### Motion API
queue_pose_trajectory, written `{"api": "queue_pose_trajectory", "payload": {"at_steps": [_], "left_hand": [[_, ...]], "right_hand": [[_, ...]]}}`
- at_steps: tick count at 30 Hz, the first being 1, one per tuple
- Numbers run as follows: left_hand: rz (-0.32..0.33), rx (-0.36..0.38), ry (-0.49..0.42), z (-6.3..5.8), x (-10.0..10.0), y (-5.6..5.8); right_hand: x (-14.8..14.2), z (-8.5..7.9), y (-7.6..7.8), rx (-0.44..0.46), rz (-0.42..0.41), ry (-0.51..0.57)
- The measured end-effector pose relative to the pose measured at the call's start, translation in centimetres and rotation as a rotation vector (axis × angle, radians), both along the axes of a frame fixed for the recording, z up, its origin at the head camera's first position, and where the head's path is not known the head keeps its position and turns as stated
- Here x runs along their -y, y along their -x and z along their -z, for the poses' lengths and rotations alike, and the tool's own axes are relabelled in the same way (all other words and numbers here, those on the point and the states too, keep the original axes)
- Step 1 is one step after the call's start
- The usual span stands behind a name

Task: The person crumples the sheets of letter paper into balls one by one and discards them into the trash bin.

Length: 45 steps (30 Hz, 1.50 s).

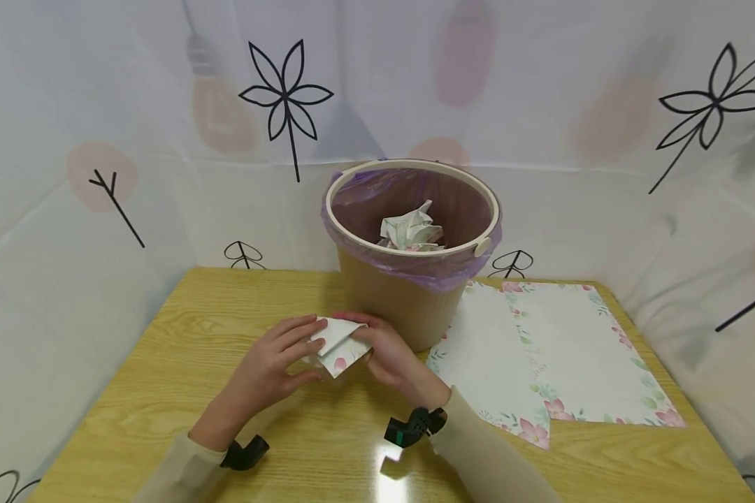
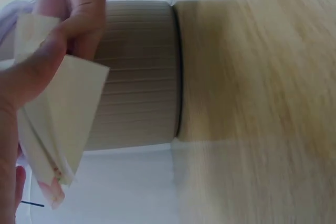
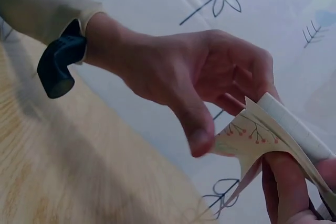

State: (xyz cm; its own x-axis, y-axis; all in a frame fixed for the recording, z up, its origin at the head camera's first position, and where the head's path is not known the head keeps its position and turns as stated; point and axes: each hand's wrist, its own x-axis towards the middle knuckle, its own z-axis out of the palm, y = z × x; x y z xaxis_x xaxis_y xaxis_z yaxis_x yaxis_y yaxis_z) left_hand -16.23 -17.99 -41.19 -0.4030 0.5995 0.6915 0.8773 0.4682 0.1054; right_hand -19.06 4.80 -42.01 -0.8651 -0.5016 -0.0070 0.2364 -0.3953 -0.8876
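Between my two hands is a folded sheet of white floral paper, with pink flowers showing on one face. My right hand pinches its right side, thumb on top and fingers beneath. Fingertips of my left hand rest on the left side of the fold. In the right wrist view the left hand has loosely bent fingers, and its thumb stands apart beside the folded paper. The left wrist view shows the creased paper close up, raised above the tabletop.
Right behind the hands stands a beige waste bin with a purple liner over its rim. Crumpled floral paper lies inside. Two flat floral sheets lie overlapping on the wooden table at the right.
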Motion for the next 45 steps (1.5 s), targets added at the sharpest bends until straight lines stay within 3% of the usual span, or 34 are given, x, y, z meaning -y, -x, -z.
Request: {"api": "queue_pose_trajectory", "payload": {"at_steps": [4,8,12,16,21,24,27,31,34,39,42,45], "left_hand": [[-0.032,-0.050,0.007,0.0,-0.1,0.0],[-0.044,-0.141,-0.005,-0.1,-0.3,-0.1],[-0.055,-0.204,-0.014,-0.1,-0.3,-0.1],[-0.051,-0.218,-0.010,-0.2,-0.3,-0.1],[-0.026,-0.218,0.001,-0.4,-0.2,0.1],[0.012,-0.144,-0.041,-0.3,-0.1,0.2],[0.014,-0.025,-0.143,0.0,0.1,0.4],[-0.118,0.159,-0.296,0.2,0.6,0.6],[-0.203,0.347,-0.377,0.0,1.0,0.5],[-0.211,0.633,-0.489,-1.0,1.1,0.1],[-0.209,0.698,-0.530,-1.5,1.0,-0.1],[-0.228,0.690,-0.541,-1.8,0.9,-0.4]], "right_hand": [[-0.3,-0.3,-0.2,0.026,-0.083,0.145],[-0.3,-0.6,-0.4,0.033,-0.093,0.196],[-0.2,-0.9,-0.6,-0.009,-0.065,0.166],[-0.1,-1.1,-0.6,-0.045,-0.021,0.120],[0.1,-1.1,-0.5,-0.078,0.069,-0.024],[0.3,-1.0,-0.5,-0.105,0.128,-0.095],[0.3,-0.8,-0.5,-0.142,0.163,-0.126],[0.4,-0.6,-0.6,-0.193,0.184,-0.149],[0.4,-0.6,-0.6,-0.227,0.181,-0.158],[0.5,-0.5,-0.8,-0.300,0.176,-0.177],[0.6,-0.5,-0.9,-0.335,0.181,-0.194],[0.8,-0.4,-1.0,-0.377,0.193,-0.247]]}}
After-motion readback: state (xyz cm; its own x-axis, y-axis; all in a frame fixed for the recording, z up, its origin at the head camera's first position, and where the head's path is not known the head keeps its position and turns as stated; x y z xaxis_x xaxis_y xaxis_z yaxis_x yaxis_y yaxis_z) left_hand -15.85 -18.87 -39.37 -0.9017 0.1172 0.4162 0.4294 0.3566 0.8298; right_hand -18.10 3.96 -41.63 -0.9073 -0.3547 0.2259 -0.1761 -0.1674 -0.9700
